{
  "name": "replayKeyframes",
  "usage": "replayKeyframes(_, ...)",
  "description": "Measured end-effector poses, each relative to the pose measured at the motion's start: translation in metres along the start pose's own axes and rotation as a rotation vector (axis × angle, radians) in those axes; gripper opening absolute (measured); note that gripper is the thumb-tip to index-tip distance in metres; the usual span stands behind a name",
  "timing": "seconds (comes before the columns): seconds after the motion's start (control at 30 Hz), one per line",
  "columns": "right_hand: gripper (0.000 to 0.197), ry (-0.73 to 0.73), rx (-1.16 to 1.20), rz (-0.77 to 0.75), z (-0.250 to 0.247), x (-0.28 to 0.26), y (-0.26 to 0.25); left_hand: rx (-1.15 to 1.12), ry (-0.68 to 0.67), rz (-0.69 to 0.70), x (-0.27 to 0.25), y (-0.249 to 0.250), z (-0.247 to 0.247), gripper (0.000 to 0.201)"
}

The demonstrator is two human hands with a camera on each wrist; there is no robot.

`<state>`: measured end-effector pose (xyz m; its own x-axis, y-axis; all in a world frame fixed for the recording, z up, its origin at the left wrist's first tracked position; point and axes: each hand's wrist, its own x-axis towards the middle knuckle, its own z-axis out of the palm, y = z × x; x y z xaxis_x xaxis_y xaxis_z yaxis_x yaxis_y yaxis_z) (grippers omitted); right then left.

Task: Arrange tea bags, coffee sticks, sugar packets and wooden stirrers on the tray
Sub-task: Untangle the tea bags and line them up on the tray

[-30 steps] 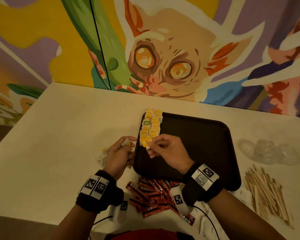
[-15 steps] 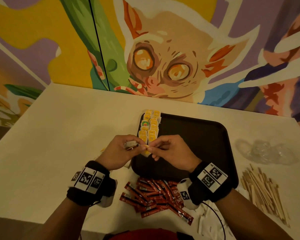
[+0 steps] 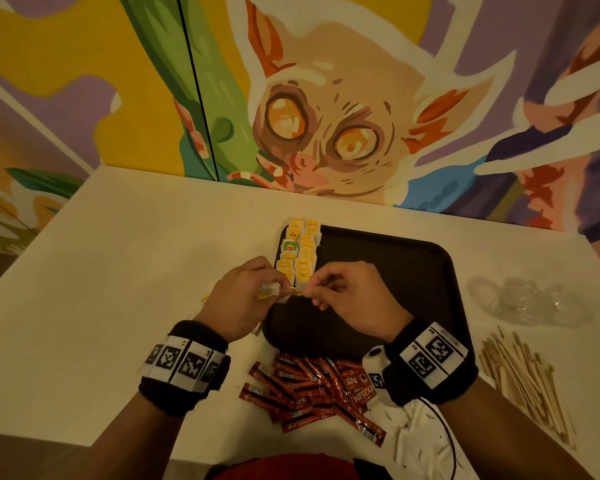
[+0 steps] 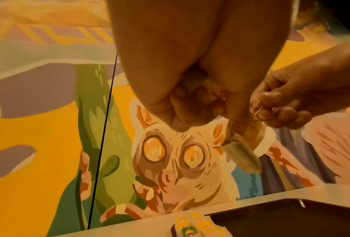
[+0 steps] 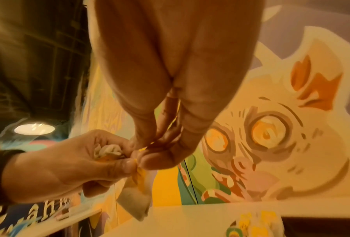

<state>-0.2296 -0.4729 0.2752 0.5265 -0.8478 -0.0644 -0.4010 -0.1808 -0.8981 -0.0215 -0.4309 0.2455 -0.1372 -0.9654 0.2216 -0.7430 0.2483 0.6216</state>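
Red coffee sticks [image 3: 312, 393] lie in a loose heap at the near edge of the desk [image 3: 118, 289], just short of the tray's near rim, with white sugar packets [image 3: 416, 434] spread beside them toward the near right corner. Wooden stirrers [image 3: 527, 379] are piled along the right edge, and a crumpled clear plastic wrapper [image 3: 530, 299] sits beyond them. None of these three sorts is on the tray yet.

Over the near left corner of the dark tray [image 3: 413, 271] both hands meet. The left hand [image 3: 236, 299] has its fingers curled round a small bunch of tea bags, white paper showing in the fist, and its thumb and forefinger pinch one tea bag [image 5: 137, 197] that dangles below. The right hand [image 3: 354, 299] pinches the yellow tag end of that same bag, thumb against fingertips, the other fingers tucked in. The bag hangs between the two hands, long axis roughly up and down.

Just beyond the knuckles, two columns of yellow tea bags [image 3: 298, 251] run along the tray's left edge toward the far left corner, one with a green label among them. The open slot, as I judge it, is at the near end of those columns, directly under and slightly ahead of the held bag, so the right hand is nearer to set it down, turned flat with its long axis in line with the columns.
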Motion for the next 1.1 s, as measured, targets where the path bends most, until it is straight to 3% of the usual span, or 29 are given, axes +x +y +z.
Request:
replayKeyframes(0.27, 0.007, 0.012, -0.178, -0.176, -0.006, 0.004, -0.014, -0.128, -0.019, 0.11, -0.003, 0.007, -0.003, 0.01)
replayKeyframes(0.53, 0.007, 0.019, 0.076, -0.116, -0.007, 0.014, -0.007, -0.341, 0.109, 0.2, -0.001, 0.027, -0.017, 0.013)
replayKeyframes(0.87, 0.024, -0.026, 0.276, -0.092, 0.005, 0.016, 0.006, -0.258, 0.345, 0.161, 0.002, 0.031, -0.016, 0.014)
replayKeyframes(1.1, 0.021, -0.074, 0.428, -0.021, 0.018, 0.012, 0.009, -0.19, 0.421, 0.077, 0.0, 0.021, -0.008, 0.012)
